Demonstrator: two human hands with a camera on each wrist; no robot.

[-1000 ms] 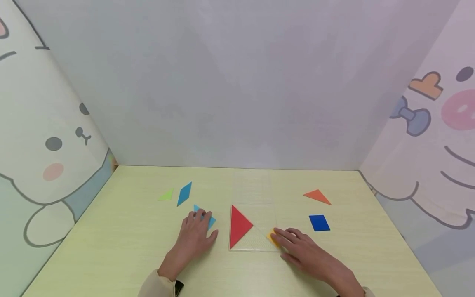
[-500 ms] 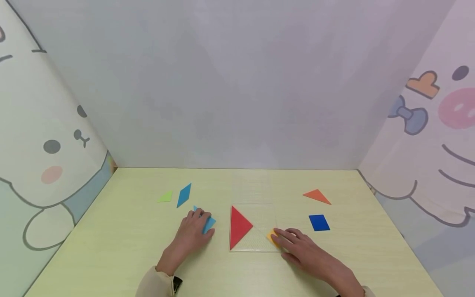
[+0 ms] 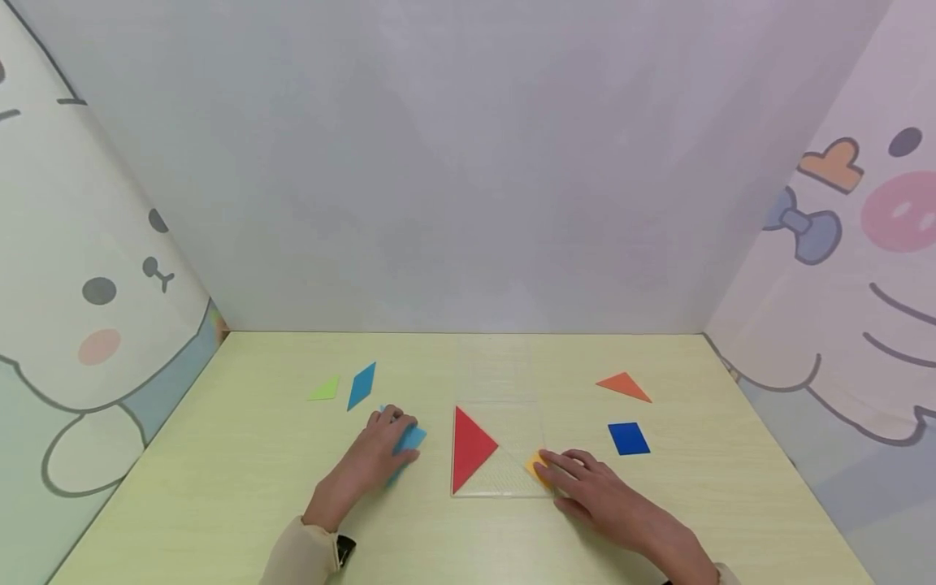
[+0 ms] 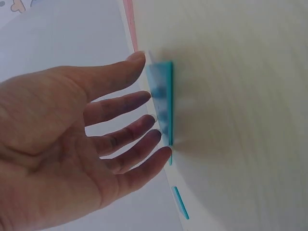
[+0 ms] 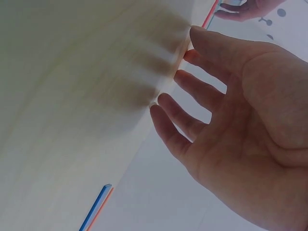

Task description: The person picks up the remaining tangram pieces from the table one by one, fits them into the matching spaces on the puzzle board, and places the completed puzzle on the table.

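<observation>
In the head view my left hand (image 3: 370, 455) rests its fingertips on a light blue triangle tile (image 3: 413, 438), left of centre on the table. The left wrist view shows relaxed, spread fingers against that tile's face, with the thumb by one corner. My right hand (image 3: 603, 500) touches a yellow tile (image 3: 535, 466) and covers part of it, so its full shape is hidden. That tile lies at the lower right of a clear tray (image 3: 504, 494). A large red triangle tile (image 3: 470, 448) lies in the tray's left side.
Up and left of my left hand lie a blue parallelogram tile (image 3: 361, 386) and a small green triangle tile (image 3: 325, 390). On the right are an orange triangle tile (image 3: 625, 386) and a dark blue square tile (image 3: 629, 439). A grey backdrop (image 3: 468, 179) closes off the table's far edge.
Under my left hand the light blue triangle has turned, and one corner now shows below the thumb. The thumb has moved in over the tile. My right hand stays on the yellow tile.
</observation>
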